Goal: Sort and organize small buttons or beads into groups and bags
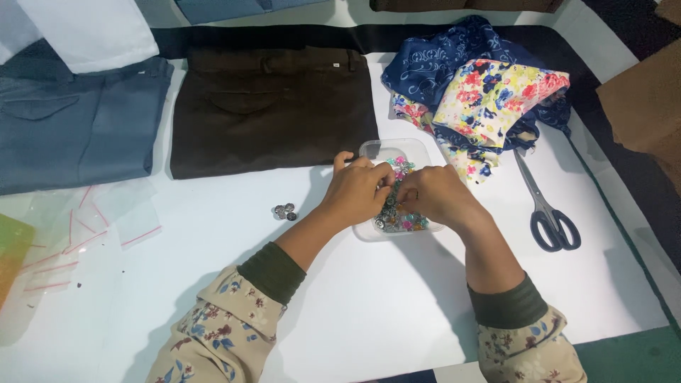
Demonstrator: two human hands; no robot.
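Both hands in clear plastic tray (pixel 369 150) of mixed buttons (pixel 399 216), mid-table below brown trousers (pixel 273 106); left hand (pixel 358 191) and right hand (pixel 434 195) fingers curled into pile, pinch contents cannot tell; sorting step judged under way; next calls for isolating single button; loose metal buttons (pixel 284 212) left of tray; scissors (pixel 546 206) right.
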